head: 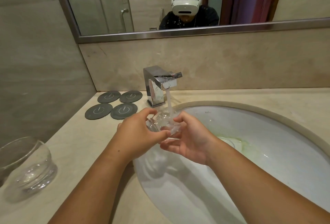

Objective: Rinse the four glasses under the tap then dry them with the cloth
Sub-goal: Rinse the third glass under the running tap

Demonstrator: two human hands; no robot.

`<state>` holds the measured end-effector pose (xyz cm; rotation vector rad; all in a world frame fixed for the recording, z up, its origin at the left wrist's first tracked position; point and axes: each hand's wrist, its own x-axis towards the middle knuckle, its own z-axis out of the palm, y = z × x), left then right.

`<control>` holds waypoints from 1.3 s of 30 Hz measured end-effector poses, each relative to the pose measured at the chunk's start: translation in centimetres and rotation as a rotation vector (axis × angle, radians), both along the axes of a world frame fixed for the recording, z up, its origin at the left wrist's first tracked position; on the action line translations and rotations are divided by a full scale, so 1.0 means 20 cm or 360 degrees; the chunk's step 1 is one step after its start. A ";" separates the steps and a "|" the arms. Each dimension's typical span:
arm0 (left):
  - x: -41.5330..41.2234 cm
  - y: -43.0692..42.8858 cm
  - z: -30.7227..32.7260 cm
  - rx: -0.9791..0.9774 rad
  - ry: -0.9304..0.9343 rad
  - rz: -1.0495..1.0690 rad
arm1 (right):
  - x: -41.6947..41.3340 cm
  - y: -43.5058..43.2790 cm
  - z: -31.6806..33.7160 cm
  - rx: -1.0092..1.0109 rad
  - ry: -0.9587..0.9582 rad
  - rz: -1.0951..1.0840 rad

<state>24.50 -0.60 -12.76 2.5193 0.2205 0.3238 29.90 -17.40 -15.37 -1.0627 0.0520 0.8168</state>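
A clear glass [161, 122] lies tilted on its side over the white sink [267, 134], right under the running stream from the chrome tap [160, 84]. My left hand [139, 134] grips its thick base with thumb and fingers. My right hand [187, 139] holds the rim end, fingers curled around it from below. Water splashes over the glass. A second clear glass [28, 168] stands upright on the counter at the far left, partly cut by the frame edge. No cloth is in view.
Several dark round coasters [114, 105] lie on the beige stone counter [80, 152] left of the tap. A wall stands at the left, a framed mirror [178, 32] at the back. The basin holds a greenish patch near the drain.
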 end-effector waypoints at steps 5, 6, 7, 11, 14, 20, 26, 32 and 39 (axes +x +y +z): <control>-0.01 -0.01 0.04 0.0094 -0.0015 0.0041 | 0.01 0.00 -0.02 -0.0128 0.0041 -0.0055; -0.01 -0.01 0.04 0.0095 -0.0015 0.0041 | 0.01 0.00 -0.03 -0.0148 0.0037 -0.0048; -0.01 -0.01 0.04 0.0094 -0.0013 0.0038 | 0.02 0.00 -0.03 -0.0163 0.0037 -0.0043; -0.02 0.00 0.05 0.0162 -0.0006 0.0006 | 0.02 -0.01 -0.04 -0.0284 0.0068 -0.0023; -0.02 -0.01 0.06 0.0230 -0.0001 0.0007 | 0.01 -0.02 -0.03 -0.0352 0.0046 0.0027; -0.02 -0.01 0.05 0.0056 0.0035 0.0096 | -0.01 -0.03 0.01 -0.0326 0.0007 0.0045; -0.01 -0.02 0.03 -0.0205 0.0060 0.0065 | -0.02 -0.04 0.03 -0.0208 -0.0005 0.0007; 0.00 0.01 0.02 -0.0360 0.0065 -0.0071 | -0.05 -0.02 0.13 -0.0680 -0.0561 -0.0132; 0.01 0.02 0.02 -0.0372 0.0103 -0.0127 | -0.10 -0.09 0.12 -0.1593 -0.1392 0.0097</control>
